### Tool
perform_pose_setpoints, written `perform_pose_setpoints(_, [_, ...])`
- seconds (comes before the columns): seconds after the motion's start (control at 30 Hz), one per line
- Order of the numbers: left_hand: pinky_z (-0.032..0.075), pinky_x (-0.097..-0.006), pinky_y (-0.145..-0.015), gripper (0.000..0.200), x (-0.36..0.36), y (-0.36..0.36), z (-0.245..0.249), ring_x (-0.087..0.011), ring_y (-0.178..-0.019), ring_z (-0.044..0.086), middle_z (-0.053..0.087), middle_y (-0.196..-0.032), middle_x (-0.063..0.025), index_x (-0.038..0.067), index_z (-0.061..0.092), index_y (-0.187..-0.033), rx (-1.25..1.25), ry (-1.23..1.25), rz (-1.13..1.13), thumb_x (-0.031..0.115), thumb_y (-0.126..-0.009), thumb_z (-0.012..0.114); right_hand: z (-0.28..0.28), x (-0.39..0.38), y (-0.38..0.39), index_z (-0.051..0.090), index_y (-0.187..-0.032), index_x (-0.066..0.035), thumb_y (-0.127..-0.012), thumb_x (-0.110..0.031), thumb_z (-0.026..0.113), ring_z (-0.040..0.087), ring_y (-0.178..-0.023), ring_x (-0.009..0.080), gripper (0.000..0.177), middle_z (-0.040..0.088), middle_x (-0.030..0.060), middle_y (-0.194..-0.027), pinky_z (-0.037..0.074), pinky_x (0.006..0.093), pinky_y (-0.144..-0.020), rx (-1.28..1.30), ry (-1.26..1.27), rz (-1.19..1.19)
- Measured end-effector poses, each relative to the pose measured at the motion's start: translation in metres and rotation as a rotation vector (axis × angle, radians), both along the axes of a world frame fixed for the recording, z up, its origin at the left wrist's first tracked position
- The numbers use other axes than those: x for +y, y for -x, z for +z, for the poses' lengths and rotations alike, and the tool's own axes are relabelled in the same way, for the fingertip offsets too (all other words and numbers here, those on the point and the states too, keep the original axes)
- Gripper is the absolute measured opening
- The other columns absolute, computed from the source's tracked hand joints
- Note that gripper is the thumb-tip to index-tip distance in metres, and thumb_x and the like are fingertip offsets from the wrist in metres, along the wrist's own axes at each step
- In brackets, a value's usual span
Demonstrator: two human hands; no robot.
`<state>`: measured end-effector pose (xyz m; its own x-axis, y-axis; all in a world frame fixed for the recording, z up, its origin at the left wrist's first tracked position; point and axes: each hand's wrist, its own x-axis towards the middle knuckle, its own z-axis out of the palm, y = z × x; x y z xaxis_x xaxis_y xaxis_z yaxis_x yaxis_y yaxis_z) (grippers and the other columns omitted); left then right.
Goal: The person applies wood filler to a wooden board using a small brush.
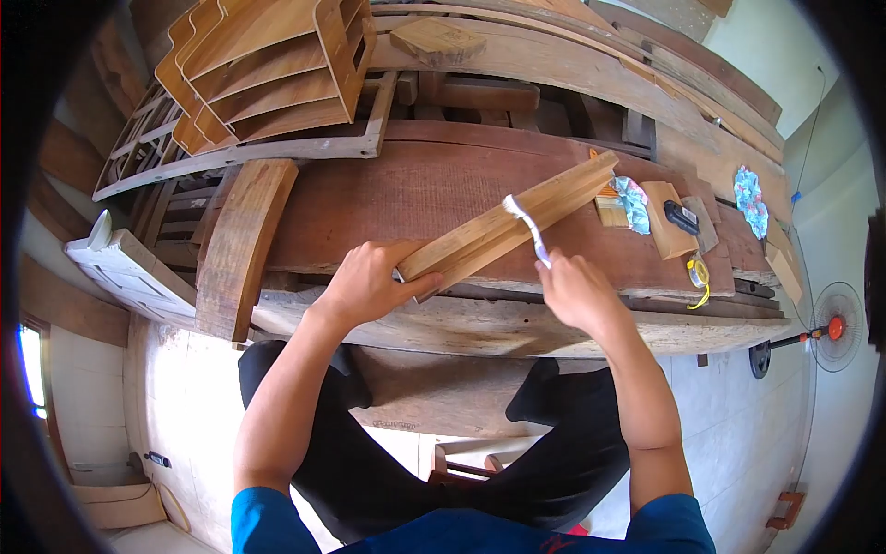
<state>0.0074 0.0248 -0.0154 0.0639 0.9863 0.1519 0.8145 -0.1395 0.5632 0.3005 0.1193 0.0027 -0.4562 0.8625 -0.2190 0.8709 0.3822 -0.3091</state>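
My left hand (369,282) grips the near end of a long grooved wooden piece (568,192), thumb on one side and fingers over the other. The piece slants away to the upper right above a reddish-brown board (369,194). My right hand (580,291) is closed around the handle of a white and purple toothbrush (531,228). Its bristle head meets the wood about midway along the groove. Beyond the far end, partly behind the wood, lies a flat paintbrush (610,210) beside a crumpled blue patterned cloth (632,205).
To the right are a small black object (681,217), a yellow tape measure (698,270) and another crumpled cloth (751,201). A tiered wooden tray rack (268,74) stands at the upper left. A thick plank (242,245) juts over the bench edge. A fan (835,328) is at far right.
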Motion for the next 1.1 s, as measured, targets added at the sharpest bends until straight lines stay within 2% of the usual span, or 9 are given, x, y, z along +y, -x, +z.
perform_pose_setpoints(0.13, [0.062,-0.0451,-0.082,0.047,0.0,0.001,-0.001,-0.0369,-0.084,0.077,0.079,-0.094,-0.0215,0.005,0.079,-0.118,-0.017,-0.022,-0.013,0.043,-0.092,0.082,-0.003,-0.017,0.012,0.061,-0.106,0.009,-0.111,-0.021,0.05,0.071,-0.077,0.0531,0.032,0.07,0.0338,-0.079,0.058,0.0599,-0.073,0.044,0.012,0.123])
perform_pose_setpoints(0.23, [0.06,-0.0433,-0.084,0.044,0.001,0.001,0.0,-0.0343,-0.088,0.078,0.079,-0.102,-0.0228,0.0,0.078,-0.119,-0.016,-0.013,-0.023,0.031,-0.089,0.087,-0.016,-0.027,0.018,0.061,-0.106,0.01,-0.106,-0.015,0.055,0.072,-0.074,0.0522,0.025,0.07,0.0335,-0.078,0.059,0.0593,-0.07,0.078,-0.051,0.2])
perform_pose_setpoints(0.33, [0.06,-0.043,-0.084,0.043,0.0,0.0,0.0,-0.0343,-0.088,0.078,0.079,-0.102,-0.0231,-0.001,0.078,-0.118,-0.023,0.034,-0.007,0.03,-0.09,0.086,-0.013,-0.031,0.021,0.062,-0.101,0.011,-0.107,-0.015,0.053,0.074,-0.069,0.0463,0.028,0.071,0.0314,-0.077,0.061,0.0529,-0.061,0.007,-0.137,0.232])
perform_pose_setpoints(0.47, [0.06,-0.0421,-0.082,0.042,0.0,0.0,-0.002,-0.0328,-0.086,0.077,0.079,-0.101,-0.0226,-0.001,0.078,-0.117,-0.026,0.026,-0.005,0.03,-0.09,0.087,-0.008,-0.005,0.008,0.063,-0.112,0.007,-0.109,-0.018,0.051,0.075,-0.075,0.0465,0.028,0.073,0.029,-0.079,0.06,0.0591,-0.073,-0.057,-0.136,0.113])
perform_pose_setpoints(0.53, [0.059,-0.0413,-0.081,0.042,-0.001,0.0,0.001,-0.0318,-0.085,0.077,0.079,-0.1,-0.0223,-0.002,0.078,-0.116,-0.024,0.031,-0.013,0.03,-0.09,0.087,0.004,0.014,0.001,0.064,-0.111,0.007,-0.11,-0.021,0.05,0.074,-0.081,0.0482,0.032,0.073,0.0313,-0.084,0.058,0.0601,-0.076,-0.072,-0.056,-0.042])
perform_pose_setpoints(0.63, [0.061,-0.0433,-0.085,0.046,-0.001,-0.001,0.005,-0.0373,-0.089,0.077,0.079,-0.1,-0.0216,0.004,0.078,-0.12,-0.021,0.051,-0.01,0.041,-0.092,0.083,-0.002,0.037,-0.019,0.065,-0.107,0.007,-0.11,-0.026,0.05,0.073,-0.088,0.0503,0.036,0.073,0.033,-0.089,0.058,0.0594,-0.081,-0.017,-0.133,-0.089])
perform_pose_setpoints(0.77, [0.06,-0.0426,-0.083,0.045,-0.001,0.0,0.002,-0.0351,-0.087,0.077,0.079,-0.099,-0.0221,0.002,0.078,-0.119,-0.024,0.03,-0.016,0.037,-0.092,0.084,-0.009,0.035,-0.018,0.065,-0.106,0.008,-0.11,-0.026,0.049,0.071,-0.093,0.0535,0.037,0.073,0.0342,-0.093,0.056,0.0609,-0.087,0.004,-0.102,-0.074])
perform_pose_setpoints(0.83, [0.058,-0.0419,-0.079,0.043,-0.001,0.0,0.003,-0.0311,-0.083,0.076,0.079,-0.096,-0.0227,-0.002,0.078,-0.115,-0.021,0.042,-0.01,0.032,-0.09,0.087,0.004,0.027,-0.011,0.065,-0.106,0.008,-0.11,-0.026,0.049,0.071,-0.094,0.0538,0.038,0.073,0.0346,-0.095,0.056,0.0607,-0.087,-0.014,-0.052,-0.087])
perform_pose_setpoints(1.1, [0.059,-0.0419,-0.083,0.042,0.001,0.0,-0.002,-0.0339,-0.089,0.077,0.079,-0.101,-0.0227,-0.002,0.077,-0.118,-0.042,-0.037,-0.035,0.028,-0.09,0.086,-0.004,0.022,-0.009,0.063,-0.106,0.007,-0.112,-0.029,0.048,0.071,-0.092,0.0544,0.039,0.072,0.0361,-0.094,0.055,0.0618,-0.084,-0.016,-0.05,-0.056])
